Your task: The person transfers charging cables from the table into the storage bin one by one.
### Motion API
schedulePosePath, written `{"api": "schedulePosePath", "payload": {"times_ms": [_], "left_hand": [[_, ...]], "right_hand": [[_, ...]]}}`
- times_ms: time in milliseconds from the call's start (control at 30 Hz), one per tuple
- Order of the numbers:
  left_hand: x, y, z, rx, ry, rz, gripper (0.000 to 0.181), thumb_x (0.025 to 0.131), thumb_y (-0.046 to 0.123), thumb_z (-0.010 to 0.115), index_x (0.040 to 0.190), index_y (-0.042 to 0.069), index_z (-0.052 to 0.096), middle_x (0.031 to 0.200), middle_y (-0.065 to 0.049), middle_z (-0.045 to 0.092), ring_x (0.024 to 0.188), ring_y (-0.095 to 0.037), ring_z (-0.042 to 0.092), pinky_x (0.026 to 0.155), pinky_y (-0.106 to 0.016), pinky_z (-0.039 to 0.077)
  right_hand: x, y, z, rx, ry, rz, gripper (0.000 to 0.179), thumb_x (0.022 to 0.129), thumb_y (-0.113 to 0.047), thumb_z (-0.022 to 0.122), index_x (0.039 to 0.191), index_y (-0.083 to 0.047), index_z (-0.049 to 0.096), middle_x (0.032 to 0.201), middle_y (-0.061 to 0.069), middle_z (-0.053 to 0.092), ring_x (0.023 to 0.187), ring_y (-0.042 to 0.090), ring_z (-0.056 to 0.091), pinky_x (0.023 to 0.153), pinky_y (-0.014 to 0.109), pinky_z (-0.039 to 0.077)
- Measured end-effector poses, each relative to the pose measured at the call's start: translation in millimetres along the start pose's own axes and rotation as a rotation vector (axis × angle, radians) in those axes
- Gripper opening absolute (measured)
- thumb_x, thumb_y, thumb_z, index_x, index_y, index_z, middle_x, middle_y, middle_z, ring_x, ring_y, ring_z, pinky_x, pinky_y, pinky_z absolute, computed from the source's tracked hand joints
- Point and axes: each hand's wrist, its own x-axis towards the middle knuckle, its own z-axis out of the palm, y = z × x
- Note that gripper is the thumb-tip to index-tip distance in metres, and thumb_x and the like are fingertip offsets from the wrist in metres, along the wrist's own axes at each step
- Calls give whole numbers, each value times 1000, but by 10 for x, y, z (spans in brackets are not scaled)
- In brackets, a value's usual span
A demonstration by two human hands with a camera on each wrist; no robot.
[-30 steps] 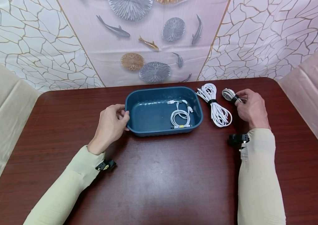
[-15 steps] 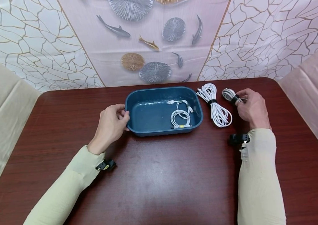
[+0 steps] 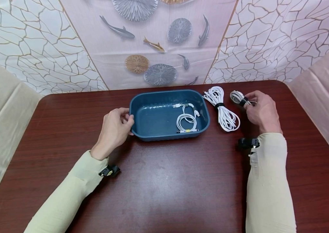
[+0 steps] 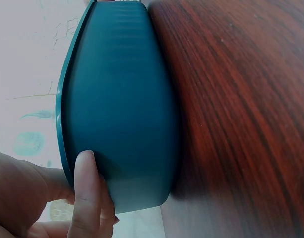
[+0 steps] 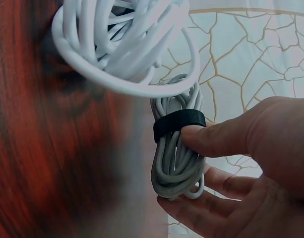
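Observation:
In the head view my left hand grips the left end of a dark blue plastic bin, thumb on the rim. The left wrist view shows fingers against the bin's outer wall. A thin white USB cable lies coiled in the bin's right part. At the table's right, my right hand pinches a small grey cable bundle. In the right wrist view the thumb presses by the bundle's black strap, with fingers underneath. A bigger white cable bundle, also strapped, lies between bin and right hand.
The dark red-brown wooden table extends toward me in front of the bin. A patterned cloth backdrop rises right behind its far edge, with plain beige cloth along the right side.
My right hand and forearm have shifted very slightly to the right, with the grey bundle barely moving. The left hand, the bin and the white bundle hold still.

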Motion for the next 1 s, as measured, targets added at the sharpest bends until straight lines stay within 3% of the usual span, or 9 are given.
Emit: {"api": "schedulePosePath", "payload": {"times_ms": [1000], "left_hand": [[1,2,4,1,-11,-15,36,101,15,56,130,-6,62,90,-13,67,54,-13,68,53,-22,60]], "right_hand": [[-47,-112,-91,-24,10,-35,39,99,-13,53,137,-5,57,131,30,60,117,45,54,91,60,46]]}}
